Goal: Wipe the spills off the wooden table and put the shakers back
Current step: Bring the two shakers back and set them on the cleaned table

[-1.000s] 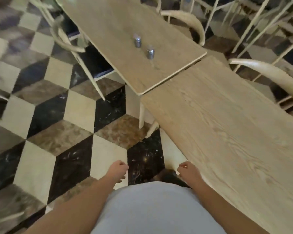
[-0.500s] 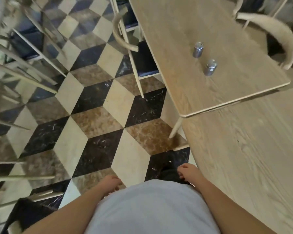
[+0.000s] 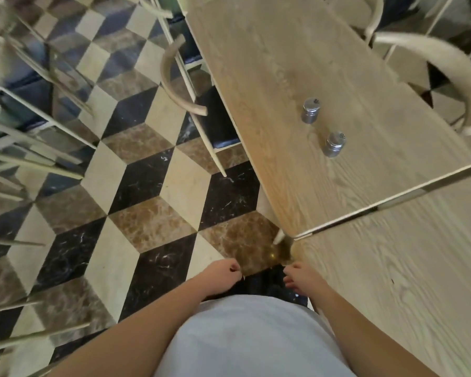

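Observation:
Two small metal shakers stand upright on a pale wooden table (image 3: 269, 77): the farther shaker (image 3: 311, 110) and the nearer shaker (image 3: 335, 144), close to the table's near end. I make out no spill on the wood. My left hand (image 3: 223, 276) hangs low in front of my body, fingers curled in with nothing in them. My right hand (image 3: 301, 277) hangs beside it, fingers loosely bent and apart, holding nothing. Both hands are over the floor, well short of the shakers.
A second wooden table (image 3: 405, 281) butts against the first at my right. Curved-back wooden chairs stand at the left side (image 3: 174, 77) and right side (image 3: 452, 69) of the shaker table, more chair frames (image 3: 25, 118) at far left. The floor is cube-patterned marble (image 3: 147, 213).
The view has closed in on the shaker table, which now sits lower and larger in frame. Both hands have risen slightly in view; my right hand's fingers have loosened.

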Demonstrator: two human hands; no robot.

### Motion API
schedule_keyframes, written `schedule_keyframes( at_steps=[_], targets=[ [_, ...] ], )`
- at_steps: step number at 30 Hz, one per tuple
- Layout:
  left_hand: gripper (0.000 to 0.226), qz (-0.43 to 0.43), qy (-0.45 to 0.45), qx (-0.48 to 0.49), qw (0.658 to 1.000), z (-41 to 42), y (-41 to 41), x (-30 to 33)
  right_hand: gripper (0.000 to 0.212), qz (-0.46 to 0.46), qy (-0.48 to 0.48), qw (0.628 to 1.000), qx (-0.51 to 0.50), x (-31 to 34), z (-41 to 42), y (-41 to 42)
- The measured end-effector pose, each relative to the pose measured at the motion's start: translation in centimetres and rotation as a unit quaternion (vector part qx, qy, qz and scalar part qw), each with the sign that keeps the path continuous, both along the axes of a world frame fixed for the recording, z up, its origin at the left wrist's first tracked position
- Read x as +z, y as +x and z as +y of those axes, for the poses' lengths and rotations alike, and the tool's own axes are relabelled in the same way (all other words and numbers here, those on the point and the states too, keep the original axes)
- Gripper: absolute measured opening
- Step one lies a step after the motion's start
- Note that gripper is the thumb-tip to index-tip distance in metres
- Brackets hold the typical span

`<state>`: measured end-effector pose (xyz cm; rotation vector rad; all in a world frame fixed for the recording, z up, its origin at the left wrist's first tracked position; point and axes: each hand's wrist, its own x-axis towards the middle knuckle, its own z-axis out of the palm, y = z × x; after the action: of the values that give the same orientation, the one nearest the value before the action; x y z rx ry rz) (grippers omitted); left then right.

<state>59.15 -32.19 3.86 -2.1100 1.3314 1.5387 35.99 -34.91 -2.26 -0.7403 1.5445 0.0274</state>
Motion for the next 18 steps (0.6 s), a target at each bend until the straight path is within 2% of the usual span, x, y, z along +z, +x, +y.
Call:
schedule_keyframes(
  at_steps=[3,8,12,15,18],
  targets=[
    [0.025,0.003,0.018,-0.040,0.999,-2.6,1.2,-0.8,0.012,0.004,0.008,1.000,-0.015,-0.3,-1.6,0.8],
    [0.011,-0.005,0.068,0.006,0.998,-7.6,7.1,-3.0,0.008,0.015,0.079,0.995,-0.065,-0.5,-4.1,2.5],
    [0.015,0.009,0.034,0.079,0.996,-16.3,11.8,-3.5,0.007,0.037,0.094,0.980,-0.174,-1.0,-6.6,5.0],
    [0.016,-0.001,0.003,0.054,0.999,-22.5,15.1,-2.4,0.009,0.039,0.093,0.955,-0.280,-0.7,-8.1,7.5],
    [0.016,0.012,0.014,0.056,0.998,-27.6,17.4,-1.7,0.013,0.055,0.045,0.926,-0.370,-0.3,-10.1,9.5]
  ],
)
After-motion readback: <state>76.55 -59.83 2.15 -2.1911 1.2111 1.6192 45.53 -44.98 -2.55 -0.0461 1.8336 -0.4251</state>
